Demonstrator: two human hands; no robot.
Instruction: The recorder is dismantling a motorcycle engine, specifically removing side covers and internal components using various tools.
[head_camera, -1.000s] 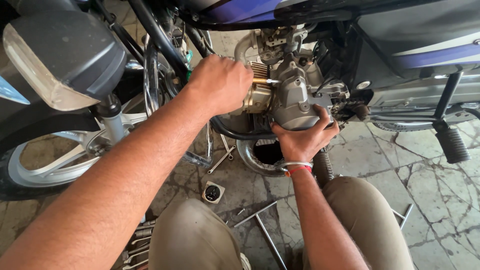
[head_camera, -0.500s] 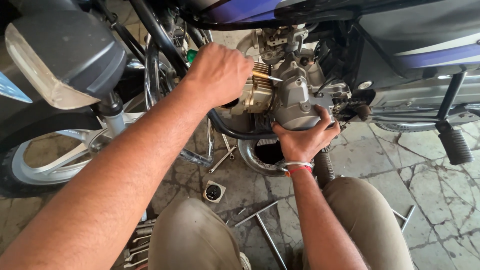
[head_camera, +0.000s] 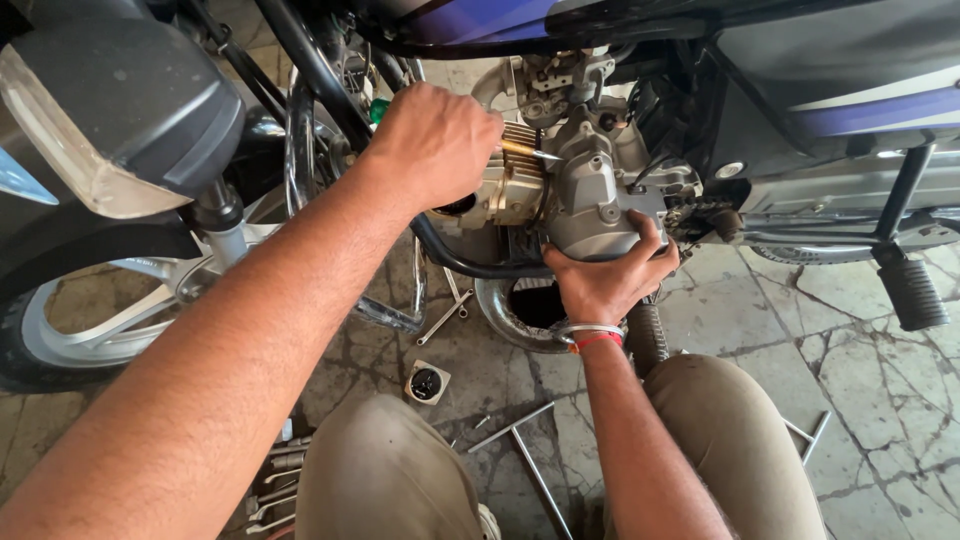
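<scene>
the engine (head_camera: 590, 195) of the motorcycle (head_camera: 780, 90) hangs in the frame at mid-picture, its finned cylinder (head_camera: 505, 185) to the left of the grey crankcase cover (head_camera: 600, 210).

head view: the left hand (head_camera: 435, 140) is closed into a fist against the top of the cylinder fins, with a thin metal tip (head_camera: 535, 155) poking out of it toward the casing (what tool it belongs to, i cannot tell). the right hand (head_camera: 605, 280) is spread and cupped under the crankcase cover, fingers pressed on its lower curve, a bangle and red thread at the wrist. the two hands are apart, one on either side of the engine.

judging by the cast metal, the engine is heavy, rigid and probably oily, so the broad underside is the sound place to bear it; the thin fins look easier to chip.

below on the cracked stone floor (head_camera: 860, 400) lie a t-handle wrench (head_camera: 520, 440), a small square cap (head_camera: 427, 383) and loose spanners (head_camera: 275, 490); the front wheel (head_camera: 90, 320) stands at left.
</scene>
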